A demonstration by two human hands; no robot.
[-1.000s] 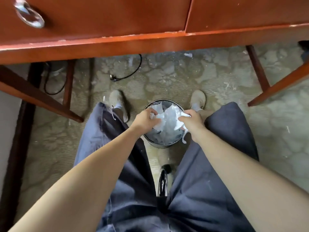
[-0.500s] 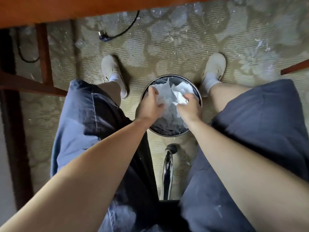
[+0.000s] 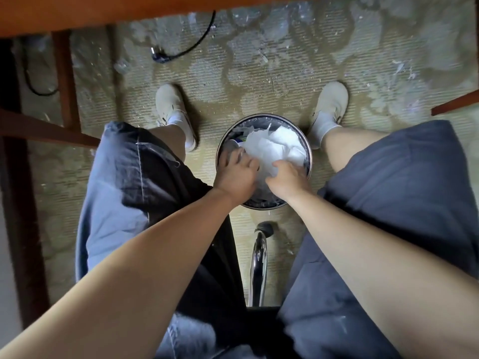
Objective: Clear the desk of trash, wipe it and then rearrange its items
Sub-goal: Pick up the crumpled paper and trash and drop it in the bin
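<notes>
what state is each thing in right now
bin, upright, filled with paper
paper, crumpled, in the bin
left hand, fingers curled on the paper
right hand, thumb on the paper, fingers hidden
cable, plug end lying loose on the carpet

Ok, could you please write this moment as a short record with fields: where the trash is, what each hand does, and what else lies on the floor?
trash: crumpled white paper, filling most of the bin's mouth
bin: round metal bin, on the carpet between the left shoe and right shoe
left hand: fingers curled on the paper's left edge
right hand: thumb on top, gripping the paper's near edge
desk: wooden edge along the top of the view
floor: black cable; chrome chair leg
stage: trash going into the bin
</notes>
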